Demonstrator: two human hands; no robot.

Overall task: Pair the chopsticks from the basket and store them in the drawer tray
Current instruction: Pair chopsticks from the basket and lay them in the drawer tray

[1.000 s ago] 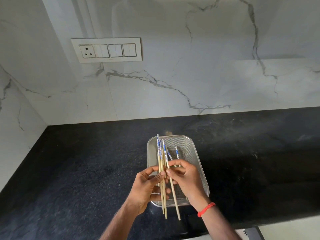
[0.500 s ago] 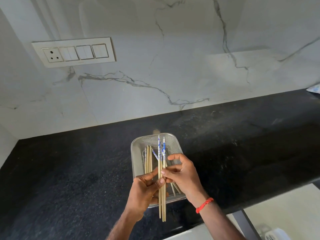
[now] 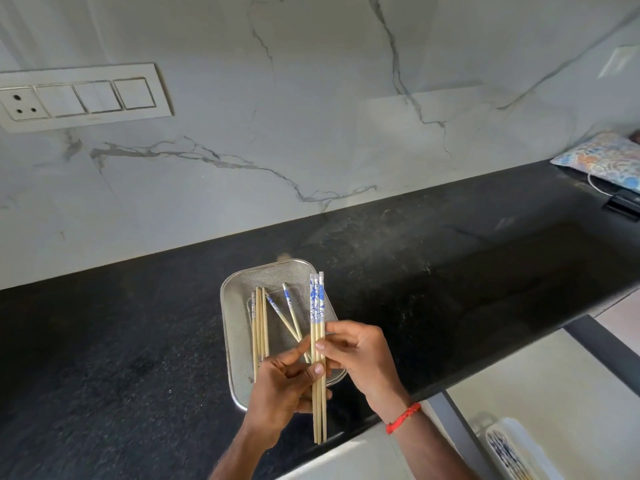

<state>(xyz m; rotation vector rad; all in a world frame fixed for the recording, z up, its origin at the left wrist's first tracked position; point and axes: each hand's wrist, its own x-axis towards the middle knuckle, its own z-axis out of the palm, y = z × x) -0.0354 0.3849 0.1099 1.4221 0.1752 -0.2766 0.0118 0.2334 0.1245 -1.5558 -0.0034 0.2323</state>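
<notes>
I have both hands over the black speckled stone countertop (image 3: 138, 341), gripping one bundle of pale wooden chopsticks with blue-and-white patterned tops (image 3: 318, 344). My left hand (image 3: 282, 386) pinches the bundle low on the shafts with thumb and fingers; my right hand (image 3: 360, 355) closes on it just above, thumb pressed against the sticks (three of them, as far as I can count). The bundle stands nearly upright in the view, tops lined up. Beneath it sits the rectangular silver mesh basket (image 3: 235, 306), holding more loose chopsticks (image 3: 259, 323) lying lengthwise and two crossing at an angle. At the lower right, a white plastic drawer tray (image 3: 519, 434) holds some patterned chopsticks too.
</notes>
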